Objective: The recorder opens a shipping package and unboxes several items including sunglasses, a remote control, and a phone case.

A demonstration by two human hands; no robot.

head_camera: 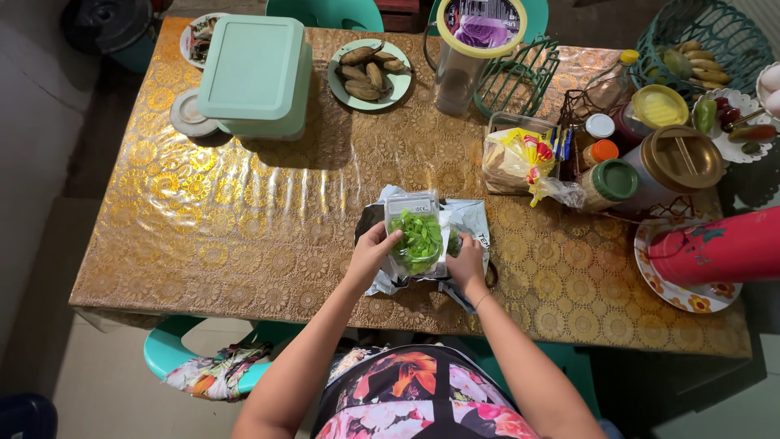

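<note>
I hold a small clear pouch of green pieces (417,238) between both hands, just above a grey plastic mailing bag (470,219) that lies crumpled on the gold patterned tablecloth (244,219). My left hand (372,250) grips the pouch's left edge. My right hand (466,262) grips its right edge. The pouch has a white label strip at its top and is upright toward the far side of the table.
A mint lidded box (254,75) and a plate of brown pods (370,73) stand at the back. Jars (681,158), a clear pitcher (475,49), a snack bag (517,160), a red flask (719,248) and green wire baskets (705,32) crowd the right side.
</note>
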